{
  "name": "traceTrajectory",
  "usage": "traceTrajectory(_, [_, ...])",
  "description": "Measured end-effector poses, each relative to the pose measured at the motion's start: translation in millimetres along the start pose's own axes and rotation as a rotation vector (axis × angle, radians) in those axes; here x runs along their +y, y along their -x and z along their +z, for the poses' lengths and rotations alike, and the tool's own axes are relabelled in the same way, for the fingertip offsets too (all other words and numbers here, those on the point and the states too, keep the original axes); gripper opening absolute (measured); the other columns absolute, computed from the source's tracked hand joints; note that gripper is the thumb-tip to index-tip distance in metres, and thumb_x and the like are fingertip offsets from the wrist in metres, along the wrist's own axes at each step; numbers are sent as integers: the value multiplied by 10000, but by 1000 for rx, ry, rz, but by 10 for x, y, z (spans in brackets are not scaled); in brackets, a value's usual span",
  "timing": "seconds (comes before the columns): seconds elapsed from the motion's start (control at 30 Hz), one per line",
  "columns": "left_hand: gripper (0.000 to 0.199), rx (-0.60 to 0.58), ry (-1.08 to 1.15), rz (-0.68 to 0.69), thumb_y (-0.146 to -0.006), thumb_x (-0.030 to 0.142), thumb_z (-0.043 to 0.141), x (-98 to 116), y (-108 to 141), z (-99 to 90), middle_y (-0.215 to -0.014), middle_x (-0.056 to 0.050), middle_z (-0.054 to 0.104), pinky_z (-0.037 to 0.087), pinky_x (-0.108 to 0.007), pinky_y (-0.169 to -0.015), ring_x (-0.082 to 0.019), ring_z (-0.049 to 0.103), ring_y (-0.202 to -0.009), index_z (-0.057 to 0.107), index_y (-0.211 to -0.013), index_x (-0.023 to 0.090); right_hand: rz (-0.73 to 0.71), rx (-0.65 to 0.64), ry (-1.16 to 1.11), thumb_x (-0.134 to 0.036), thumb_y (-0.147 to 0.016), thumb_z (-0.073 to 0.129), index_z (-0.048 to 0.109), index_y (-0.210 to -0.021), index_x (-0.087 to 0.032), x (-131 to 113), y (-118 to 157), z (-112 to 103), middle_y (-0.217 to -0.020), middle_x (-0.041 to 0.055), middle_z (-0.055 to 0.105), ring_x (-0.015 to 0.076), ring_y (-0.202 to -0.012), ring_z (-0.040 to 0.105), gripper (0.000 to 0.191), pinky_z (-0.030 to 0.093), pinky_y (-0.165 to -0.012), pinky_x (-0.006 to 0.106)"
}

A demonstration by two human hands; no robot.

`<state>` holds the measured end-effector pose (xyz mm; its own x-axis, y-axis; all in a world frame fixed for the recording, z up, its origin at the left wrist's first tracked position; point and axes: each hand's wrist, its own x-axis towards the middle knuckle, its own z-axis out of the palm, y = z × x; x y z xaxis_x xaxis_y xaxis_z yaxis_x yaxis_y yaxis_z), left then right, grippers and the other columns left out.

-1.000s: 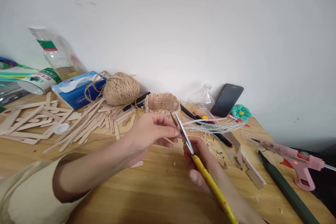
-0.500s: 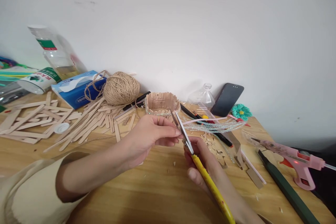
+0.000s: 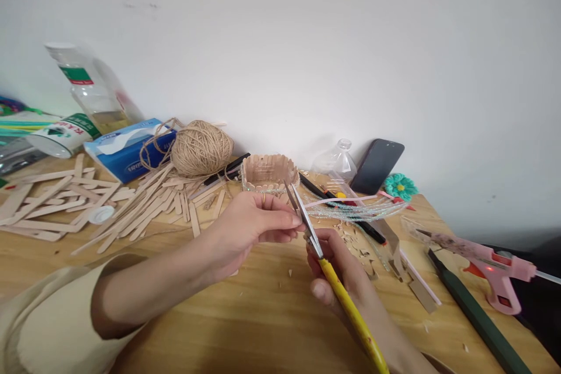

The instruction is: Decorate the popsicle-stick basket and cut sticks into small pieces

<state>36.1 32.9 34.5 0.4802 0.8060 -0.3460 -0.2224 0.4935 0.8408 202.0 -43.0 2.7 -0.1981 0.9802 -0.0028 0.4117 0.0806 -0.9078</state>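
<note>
In the head view, gripping yellow-handled scissors [image 3: 346, 302] in the right hand [image 3: 347, 260], near the middle of the scene and above the wooden table [image 3: 236, 327], blades parted and pointing far and slightly left. Holding the thumb and fingers of the left hand [image 3: 256, 216] drawn together just left of the blades; cannot tell about any small piece between the fingertips. Set just beyond the hands, at the far middle: a small basket [image 3: 269, 168] of wooden sticks. Spread over the left: loose sticks [image 3: 146, 207], with a white cap [image 3: 101, 214] among them; farther back, a ball of twine [image 3: 201, 149] beside a blue tissue packet [image 3: 131, 155]. Lying right of the blades: strings of beads [image 3: 359, 210]. Tilted against the wall [image 3: 280, 41], far right: a dark phone [image 3: 377, 166], beside a turquoise flower [image 3: 401, 187]. Resting at the right: a pink glue gun [image 3: 504, 269] with a red light lit, near a dark green tool [image 3: 477, 311].
</note>
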Motion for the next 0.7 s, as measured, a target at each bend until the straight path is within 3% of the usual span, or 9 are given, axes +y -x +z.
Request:
traceTrajectory(0.43, [73,15,68,15,-599,76,735,-21,11,30,-585,13,682,467,-149,-590,-49,592,-571,679,-583,119,2,29,12,-739,-743,448,408,-912,-233,59,6,11,-666,-54,348,128,-576,311,536,259,-505,246])
traceTrajectory(0.7, [72,25,49,82,-619,76,715,82,-21,-48,-594,20,673,478,-143,-598,-48,597,-573,663,-595,119,-5,42,-72,-712,-723,522,418,-901,-238,80,10,-7,-639,-64,359,112,-540,301,517,220,-476,234])
